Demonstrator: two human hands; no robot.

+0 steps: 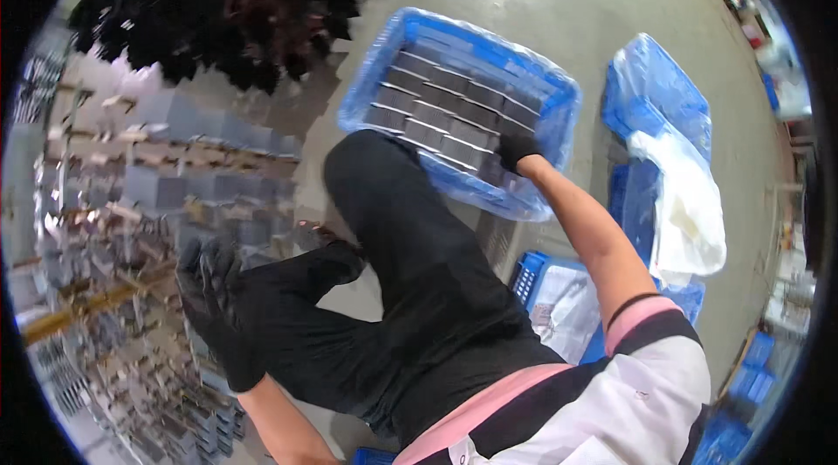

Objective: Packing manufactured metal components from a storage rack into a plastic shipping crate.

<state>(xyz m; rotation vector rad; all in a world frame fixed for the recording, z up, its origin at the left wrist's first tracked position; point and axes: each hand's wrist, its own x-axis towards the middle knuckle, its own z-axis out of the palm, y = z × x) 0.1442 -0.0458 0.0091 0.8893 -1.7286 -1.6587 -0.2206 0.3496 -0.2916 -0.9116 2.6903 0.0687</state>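
A blue crate [567, 129] lined with clear plastic stands on the floor in front of me. Rows of dark grey rectangular blocks [441, 103] with pale edges lie inside it. My right hand [517, 151], in a black glove, reaches in at the crate's right side and touches the blocks there; its fingertips are hidden against them. On the left, my left hand [214, 295], also gloved in black, hovers beside my left thigh and close to a rack of grey metal parts. Its fingers are loosely bent and apart, with nothing visible in them.
Left of me stands a rack [175, 160] hung with many grey parts, blurred. Dark, leaf-like pieces [227, 11] hang at the top left. To the right are more plastic-lined blue crates [655, 85], a white plastic sheet [685, 212] and a blue basket [526, 277]. My knee touches the crate's near side.
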